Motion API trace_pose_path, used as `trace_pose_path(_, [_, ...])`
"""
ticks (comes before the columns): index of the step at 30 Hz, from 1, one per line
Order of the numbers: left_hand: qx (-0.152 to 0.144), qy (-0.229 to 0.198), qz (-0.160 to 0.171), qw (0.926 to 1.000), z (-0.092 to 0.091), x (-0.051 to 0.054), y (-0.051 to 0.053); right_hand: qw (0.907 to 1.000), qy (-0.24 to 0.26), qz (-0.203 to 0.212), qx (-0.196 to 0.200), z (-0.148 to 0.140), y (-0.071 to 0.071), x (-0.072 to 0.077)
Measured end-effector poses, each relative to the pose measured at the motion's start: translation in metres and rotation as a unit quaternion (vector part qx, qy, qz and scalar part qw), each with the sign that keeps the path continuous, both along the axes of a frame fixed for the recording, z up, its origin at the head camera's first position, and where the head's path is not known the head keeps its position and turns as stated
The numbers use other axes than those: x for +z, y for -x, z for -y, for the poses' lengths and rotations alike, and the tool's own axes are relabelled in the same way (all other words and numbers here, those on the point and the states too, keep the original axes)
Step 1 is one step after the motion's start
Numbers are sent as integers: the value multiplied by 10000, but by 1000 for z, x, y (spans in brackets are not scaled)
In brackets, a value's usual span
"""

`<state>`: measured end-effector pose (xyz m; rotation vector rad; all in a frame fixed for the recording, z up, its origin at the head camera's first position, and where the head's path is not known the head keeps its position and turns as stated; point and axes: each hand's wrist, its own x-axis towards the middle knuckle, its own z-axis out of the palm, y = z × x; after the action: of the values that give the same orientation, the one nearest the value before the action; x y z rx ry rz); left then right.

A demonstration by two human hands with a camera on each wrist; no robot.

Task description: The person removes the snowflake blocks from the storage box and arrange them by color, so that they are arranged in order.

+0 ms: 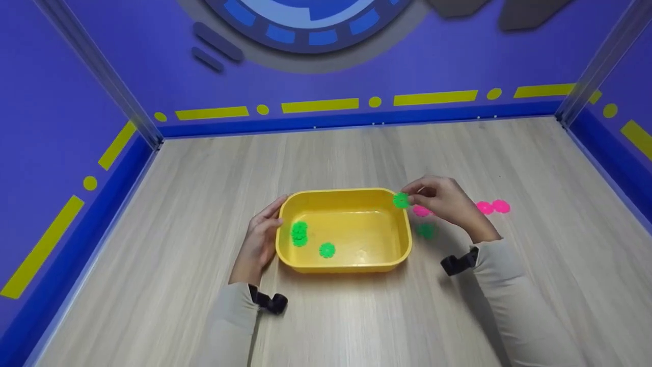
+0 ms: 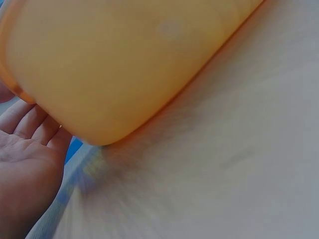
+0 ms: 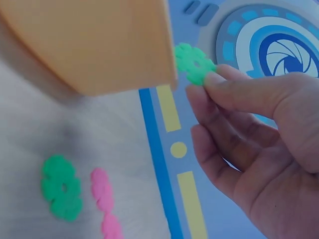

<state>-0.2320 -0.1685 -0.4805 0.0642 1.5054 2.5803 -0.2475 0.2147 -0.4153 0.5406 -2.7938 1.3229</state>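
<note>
A yellow plastic basin (image 1: 351,266) stands on the wooden table, holding several green snowflake discs, including an overlapping bunch (image 1: 299,233) at its left end and a single one (image 1: 327,250). At the basin's left wall my left hand (image 1: 261,239) grips the rim, thumb on top and fingers along the outside (image 2: 30,122). My right hand (image 1: 442,201) pinches a green snowflake disc (image 1: 401,200) between thumb and index finger by the basin's far right corner. In the right wrist view this disc (image 3: 194,63) shows its notched edge and centre hole.
Right of the basin, a green disc (image 1: 426,231) lies on the table (image 1: 346,316) near a pink disc (image 1: 422,210). Two more pink discs (image 1: 493,206) lie beyond the right wrist. Purple panels (image 1: 326,81) wall in the table at the back and sides.
</note>
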Motion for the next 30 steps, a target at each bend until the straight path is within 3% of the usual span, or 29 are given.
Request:
trace_pose_path(5, [-8, 76, -6, 10000, 0, 0, 0, 9984, 381, -200, -359, -10, -6, -8])
trace_pose_path(10, [-44, 122, -25, 9999, 0, 0, 0, 9970, 540, -139, -539, -21, -11, -13])
trace_pose_path(19, [-13, 114, -40, 9999, 0, 1, -1, 9961, -40, 88, -872, -41, -21, -24])
trace_pose_path(30, [-30, 26, 8, 10000, 0, 0, 0, 9937, -406, 321, -994, -57, -30, -35])
